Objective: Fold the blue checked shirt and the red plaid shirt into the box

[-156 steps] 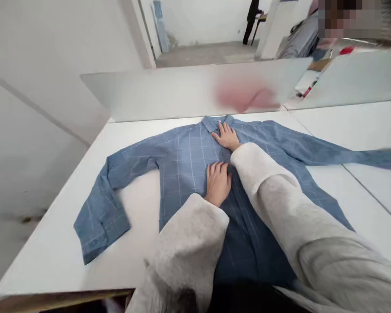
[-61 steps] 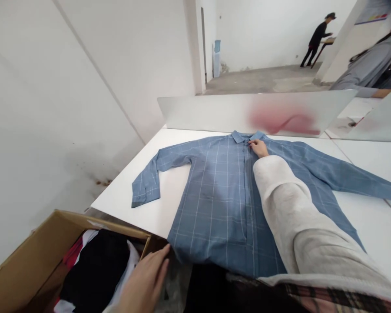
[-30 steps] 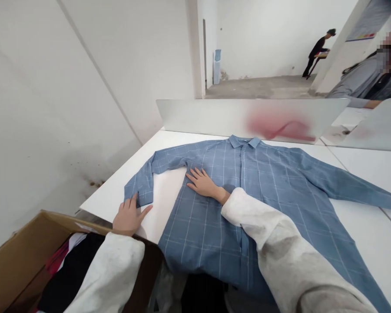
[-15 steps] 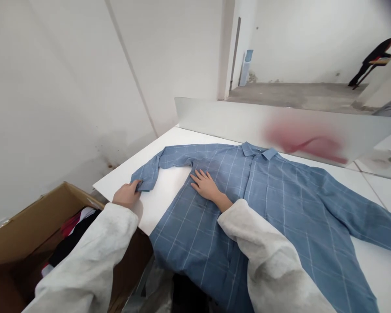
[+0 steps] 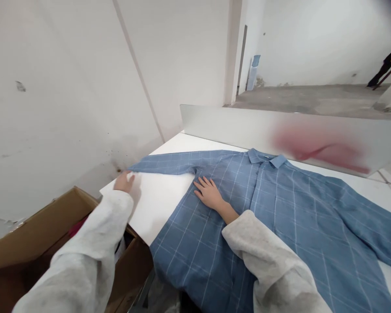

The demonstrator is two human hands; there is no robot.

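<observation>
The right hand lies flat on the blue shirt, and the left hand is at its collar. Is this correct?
Not quite: the head view shows the left hand at the end of a sleeve; the right hand does lie flat on the shirt.

Shirt [image 5: 211,234]: blue, long-sleeved, thin white check. Lies front up, spread over the white table [image 5: 163,195], collar [image 5: 254,156] at the far side, lower body draping past the near edge. One sleeve [image 5: 172,162] extended nearly straight leftward; the other runs out of view at right. Light creasing on body.
</observation>
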